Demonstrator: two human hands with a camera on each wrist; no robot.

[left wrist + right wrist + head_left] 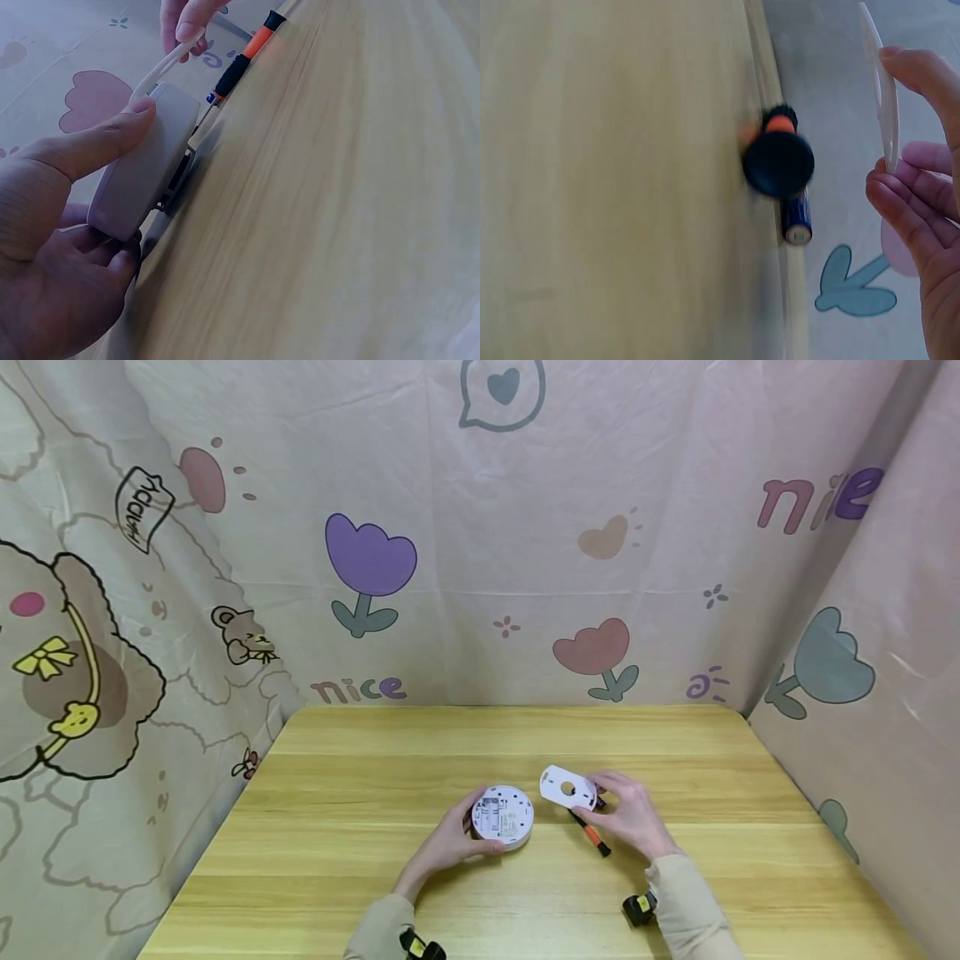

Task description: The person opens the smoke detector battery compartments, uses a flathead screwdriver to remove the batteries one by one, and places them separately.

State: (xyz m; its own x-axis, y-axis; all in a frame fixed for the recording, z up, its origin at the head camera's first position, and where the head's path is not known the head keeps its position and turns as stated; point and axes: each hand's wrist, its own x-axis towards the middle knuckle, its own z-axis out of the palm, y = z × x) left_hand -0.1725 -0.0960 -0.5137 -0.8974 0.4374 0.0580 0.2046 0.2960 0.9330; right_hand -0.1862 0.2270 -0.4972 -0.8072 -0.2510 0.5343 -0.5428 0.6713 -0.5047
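My left hand (457,837) grips a round white device body (502,816) tilted up on the wooden table (375,827), its open back facing me. In the left wrist view my thumb (90,146) lies across the device's (146,169) rim. A thin white cover plate (567,787) with a centre hole is pinched by my right hand (628,814) just above the table. The right wrist view shows the plate (881,105) edge-on between my fingertips (919,71). An orange and black screwdriver (590,834) lies under that hand, a small battery (796,217) beside it.
Patterned cloth walls (480,527) close in the table at the back and both sides. The screwdriver (251,52) lies close behind the device in the left wrist view. Bare wood stretches to the left, far and front of the table.
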